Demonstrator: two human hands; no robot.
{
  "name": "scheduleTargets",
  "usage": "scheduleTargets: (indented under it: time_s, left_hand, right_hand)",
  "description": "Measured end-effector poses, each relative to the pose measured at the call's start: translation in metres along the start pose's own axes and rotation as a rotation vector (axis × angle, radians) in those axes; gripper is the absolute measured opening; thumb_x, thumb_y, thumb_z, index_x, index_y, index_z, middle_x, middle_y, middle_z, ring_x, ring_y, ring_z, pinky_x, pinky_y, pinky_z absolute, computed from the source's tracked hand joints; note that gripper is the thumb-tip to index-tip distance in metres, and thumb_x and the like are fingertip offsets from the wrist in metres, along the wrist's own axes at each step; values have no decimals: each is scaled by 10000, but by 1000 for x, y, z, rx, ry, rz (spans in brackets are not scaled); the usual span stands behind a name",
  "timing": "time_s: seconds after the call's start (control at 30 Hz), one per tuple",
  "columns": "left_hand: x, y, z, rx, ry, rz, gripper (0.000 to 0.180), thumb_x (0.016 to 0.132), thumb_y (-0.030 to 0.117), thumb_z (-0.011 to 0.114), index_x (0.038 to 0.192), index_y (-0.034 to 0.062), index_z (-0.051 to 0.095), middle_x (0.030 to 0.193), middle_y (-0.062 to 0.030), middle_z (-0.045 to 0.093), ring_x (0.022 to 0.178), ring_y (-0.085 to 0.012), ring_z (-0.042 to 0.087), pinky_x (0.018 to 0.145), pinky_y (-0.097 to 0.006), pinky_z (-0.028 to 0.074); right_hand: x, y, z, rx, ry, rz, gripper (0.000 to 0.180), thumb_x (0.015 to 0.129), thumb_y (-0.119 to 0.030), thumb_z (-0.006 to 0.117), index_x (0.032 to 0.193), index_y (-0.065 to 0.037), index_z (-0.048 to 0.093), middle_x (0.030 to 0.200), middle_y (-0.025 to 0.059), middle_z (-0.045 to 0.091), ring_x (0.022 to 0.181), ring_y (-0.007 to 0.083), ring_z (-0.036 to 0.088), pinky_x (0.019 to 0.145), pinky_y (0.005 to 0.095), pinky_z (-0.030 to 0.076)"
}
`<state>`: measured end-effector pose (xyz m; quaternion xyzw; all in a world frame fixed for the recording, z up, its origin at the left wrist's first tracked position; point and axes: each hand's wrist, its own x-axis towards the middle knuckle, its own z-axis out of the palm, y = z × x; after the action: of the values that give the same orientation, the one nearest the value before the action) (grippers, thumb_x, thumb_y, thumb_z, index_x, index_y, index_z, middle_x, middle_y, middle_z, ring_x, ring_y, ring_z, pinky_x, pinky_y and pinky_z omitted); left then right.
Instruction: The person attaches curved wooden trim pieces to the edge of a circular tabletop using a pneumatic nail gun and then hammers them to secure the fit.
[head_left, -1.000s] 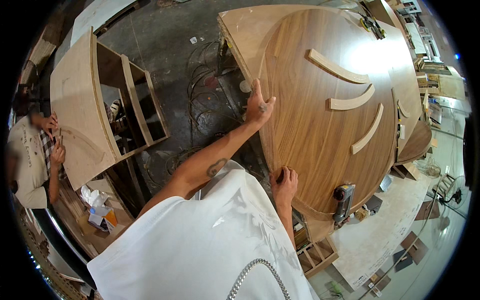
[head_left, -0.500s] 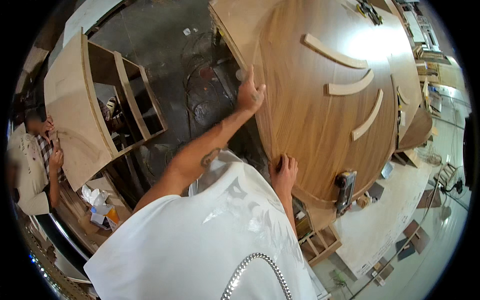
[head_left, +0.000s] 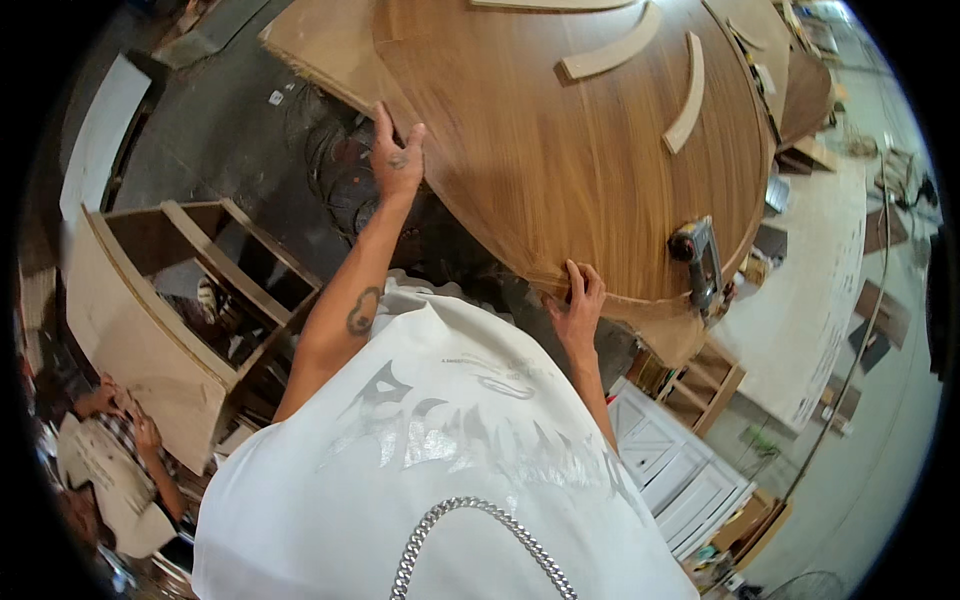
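Grey floor point(head_left: 225, 140) borders the wood-grain panel point(head_left: 560, 170) before you. Your left hand point(head_left: 398, 165), thumb and forefinger spread, and loosely bent right hand point(head_left: 577, 315) rest at its edge; whether they grip is unclear. Silver lettering point(head_left: 432, 445) crosses your white shirt point(head_left: 320, 530).

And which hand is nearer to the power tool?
Right: the right hand is at the wooden panel, left of the power tool; the left hand is farther along the edge.

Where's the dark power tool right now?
In the head view, right of centre: the dark power tool lies near the lower-right edge of the brown wood panel, to the right of the right hand.
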<state>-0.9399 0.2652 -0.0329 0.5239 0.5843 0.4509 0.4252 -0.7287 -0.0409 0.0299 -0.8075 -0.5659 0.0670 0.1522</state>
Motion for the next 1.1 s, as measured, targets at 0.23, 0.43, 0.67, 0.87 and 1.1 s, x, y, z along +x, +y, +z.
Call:
scheduleTargets:
  time_s: [0.23, 0.43, 0.67, 0.87, 1.1]
  left_hand:
    - [-1, 12, -8, 186, -54, -23, 816, 961, 346, 657, 1572, 7, 236, 1584, -233, 337, 1449, -373, 361, 1173, -428, 315]
    - [-3, 22, -12, 212, -104, -66, 837, 969, 384, 635, 1579, 5, 205, 1606, -236, 284, 1480, -366, 298, 1190, -434, 294]
    - [9, -2, -15, 213, -113, 14, 844, 966, 370, 644, 1576, -9, 200, 1601, -256, 278, 1479, -377, 296, 1200, -428, 276]
    - [6, 6, -13, 223, -123, 3, 844, 971, 373, 638, 1570, -29, 199, 1604, -253, 275, 1479, -375, 297, 1203, -423, 270]
    - [6, 6, -17, 263, -136, 34, 851, 972, 419, 622, 1567, -30, 210, 1599, -257, 285, 1475, -384, 303, 1198, -431, 274]
  right_hand:
    - [-1, 2, 5, 110, 98, 25, 793, 619, -124, 870, 1355, -195, 585, 1294, 93, 516, 1220, 320, 486, 1025, 470, 405]
    - [-3, -3, 2, 155, 115, 81, 730, 620, -162, 875, 1304, -213, 624, 1297, 67, 518, 1225, 294, 487, 1036, 457, 404]
    - [-2, -4, 1, 176, 109, 107, 699, 620, -152, 863, 1278, -222, 636, 1290, 38, 522, 1235, 269, 481, 1055, 439, 409]
    - [-4, -1, 2, 176, 130, 97, 670, 627, -161, 854, 1261, -217, 643, 1275, 31, 528, 1217, 270, 490, 1047, 439, 421]
    - [-4, 0, 6, 175, 125, 114, 631, 640, -180, 856, 1237, -213, 653, 1270, 38, 534, 1223, 275, 491, 1049, 446, 417]
